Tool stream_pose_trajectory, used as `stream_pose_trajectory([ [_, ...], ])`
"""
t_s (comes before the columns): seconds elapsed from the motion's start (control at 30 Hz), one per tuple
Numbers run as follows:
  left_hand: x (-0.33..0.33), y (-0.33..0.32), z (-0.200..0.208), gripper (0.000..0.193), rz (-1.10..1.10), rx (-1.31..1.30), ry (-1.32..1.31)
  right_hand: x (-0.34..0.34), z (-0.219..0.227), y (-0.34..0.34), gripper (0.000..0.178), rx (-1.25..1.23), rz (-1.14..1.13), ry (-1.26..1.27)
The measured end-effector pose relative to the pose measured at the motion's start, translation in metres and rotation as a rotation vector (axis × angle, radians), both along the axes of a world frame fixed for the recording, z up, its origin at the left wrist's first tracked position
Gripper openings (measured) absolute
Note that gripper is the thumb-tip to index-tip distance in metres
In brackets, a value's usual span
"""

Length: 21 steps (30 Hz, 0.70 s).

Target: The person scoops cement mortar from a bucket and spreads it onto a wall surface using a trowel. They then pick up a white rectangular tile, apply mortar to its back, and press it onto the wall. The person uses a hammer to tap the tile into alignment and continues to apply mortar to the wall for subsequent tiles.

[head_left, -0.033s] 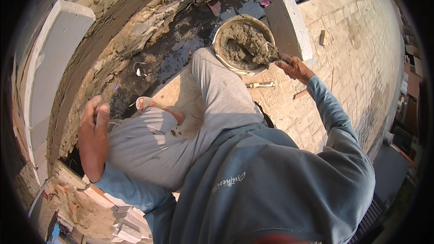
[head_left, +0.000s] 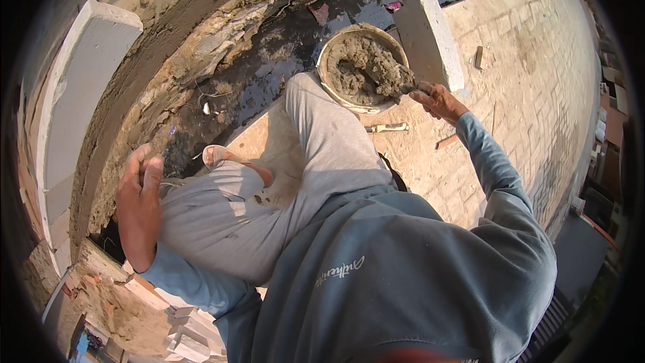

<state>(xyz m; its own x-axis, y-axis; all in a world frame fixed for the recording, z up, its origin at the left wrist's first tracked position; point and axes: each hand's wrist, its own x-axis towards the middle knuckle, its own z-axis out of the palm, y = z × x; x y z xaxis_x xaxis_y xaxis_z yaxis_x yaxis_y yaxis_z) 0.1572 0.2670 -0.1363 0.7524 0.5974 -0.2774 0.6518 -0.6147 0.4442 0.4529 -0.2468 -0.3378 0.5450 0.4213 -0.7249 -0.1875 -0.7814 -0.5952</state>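
My right hand (head_left: 439,103) is closed around the handle of a trowel (head_left: 412,89) at the right side of a bucket (head_left: 325,83). Grey wet mortar (head_left: 383,70) lies in the bucket and heaps over the trowel's blade, which is mostly hidden. On the left, my left hand (head_left: 140,208) has its fingers stretched out and holds nothing. It is beside my bent knee, close to the low wall's wet mortar edge (head_left: 91,154); whether it touches the wall I cannot tell.
A white block (head_left: 430,40) stands right behind the bucket. A light-handled tool (head_left: 388,127) lies in front of it on the brick paving (head_left: 524,87). Dark ditch water (head_left: 262,87) runs between paving and wall. Pale blocks (head_left: 84,87) top the wall at left.
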Motion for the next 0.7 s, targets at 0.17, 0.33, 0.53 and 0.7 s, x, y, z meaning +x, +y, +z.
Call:
stream_pose_trajectory([
  [0.17,0.003,0.005,0.01,0.041,0.013,-0.113,0.006,0.011,0.023,0.006,0.043,0.089,-0.095,0.129],
  [0.33,-0.008,0.008,0.017,0.039,0.075,-0.122,-0.066,0.04,0.065,0.065,0.047,0.053,0.001,0.071],
  [0.53,-0.01,0.017,0.011,0.041,0.111,-0.18,-0.049,0.104,0.09,0.197,0.049,0.135,0.302,-0.127],
  [0.7,-0.007,0.019,0.013,0.042,0.107,-0.146,0.004,0.183,0.09,0.345,0.053,0.328,0.807,-0.927],
])
